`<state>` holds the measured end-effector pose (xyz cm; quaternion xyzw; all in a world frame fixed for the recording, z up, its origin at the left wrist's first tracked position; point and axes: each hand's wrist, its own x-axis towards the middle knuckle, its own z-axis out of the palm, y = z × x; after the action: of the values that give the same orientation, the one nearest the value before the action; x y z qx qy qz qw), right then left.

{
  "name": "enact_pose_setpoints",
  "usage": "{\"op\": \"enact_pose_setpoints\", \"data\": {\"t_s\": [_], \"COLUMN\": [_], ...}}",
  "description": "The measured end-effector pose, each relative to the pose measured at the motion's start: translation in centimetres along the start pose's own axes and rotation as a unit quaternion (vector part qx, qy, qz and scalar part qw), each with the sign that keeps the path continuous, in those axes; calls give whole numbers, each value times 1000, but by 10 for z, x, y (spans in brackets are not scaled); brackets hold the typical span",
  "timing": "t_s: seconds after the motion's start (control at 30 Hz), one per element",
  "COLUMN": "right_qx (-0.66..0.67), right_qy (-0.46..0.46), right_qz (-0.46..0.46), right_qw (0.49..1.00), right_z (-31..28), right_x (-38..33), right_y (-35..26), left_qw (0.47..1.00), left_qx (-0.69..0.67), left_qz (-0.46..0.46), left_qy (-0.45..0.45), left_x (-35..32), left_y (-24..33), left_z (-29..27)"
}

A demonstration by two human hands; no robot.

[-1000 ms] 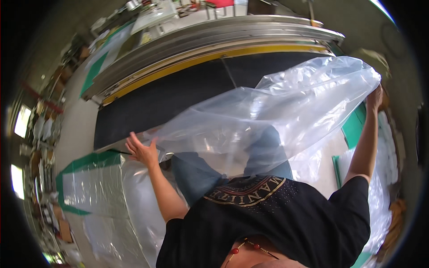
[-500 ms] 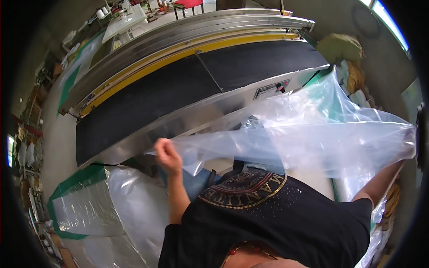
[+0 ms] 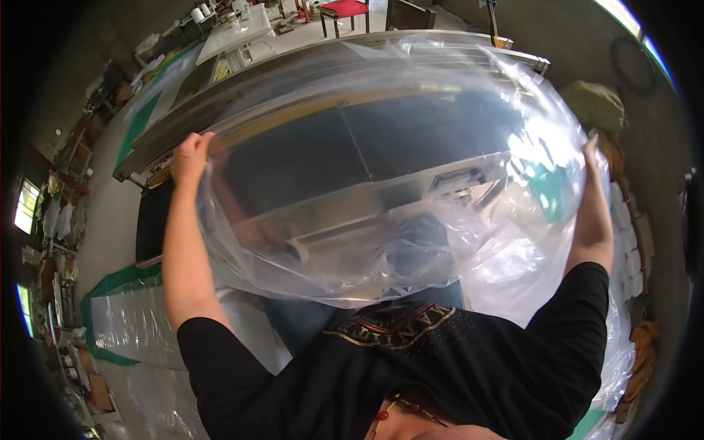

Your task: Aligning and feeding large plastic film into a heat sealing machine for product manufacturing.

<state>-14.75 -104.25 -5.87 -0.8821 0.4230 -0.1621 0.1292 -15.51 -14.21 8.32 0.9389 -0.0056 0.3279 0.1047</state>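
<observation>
A wide sheet of clear plastic film (image 3: 352, 264) is stretched between my two hands, its far part billowing over the machine. My left hand (image 3: 192, 155) is closed on the film's left edge, beside the machine's far rail. On the other side my right hand (image 3: 591, 150) grips the right edge, its fingers partly hidden by glare and film. Through the film shows a long machine with a black flat bed (image 3: 293, 147), a yellow strip and metal rails. Its front panel carries a small control box (image 3: 460, 178) with a dark knob.
At the lower left lie plastic-wrapped stacks (image 3: 132, 326) with green edging. A white table (image 3: 235, 33) and a red-seated chair (image 3: 345, 10) stand beyond the machine. A green sack (image 3: 598, 105) rests by the right wall, and cluttered shelves line the left.
Both hands have risen and moved away from my body, the left one outward to the left. The film, earlier a narrow stretched band, is now spread wide over the machine.
</observation>
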Motion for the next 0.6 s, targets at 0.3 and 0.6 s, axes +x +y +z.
{"op": "enact_pose_setpoints", "data": {"t_s": [0.3, 0.6], "right_qx": [170, -64], "right_qy": [19, -109], "right_qz": [-401, -383], "right_qw": [900, 915], "right_z": [-53, 32], "right_x": [-137, -189], "right_y": [-156, -262], "left_qw": [981, 950], "left_qx": [-42, -268], "left_qz": [16, 101], "left_qy": [-188, 121], "left_x": [-6, -60], "left_y": [60, 142], "left_z": [108, 47]}}
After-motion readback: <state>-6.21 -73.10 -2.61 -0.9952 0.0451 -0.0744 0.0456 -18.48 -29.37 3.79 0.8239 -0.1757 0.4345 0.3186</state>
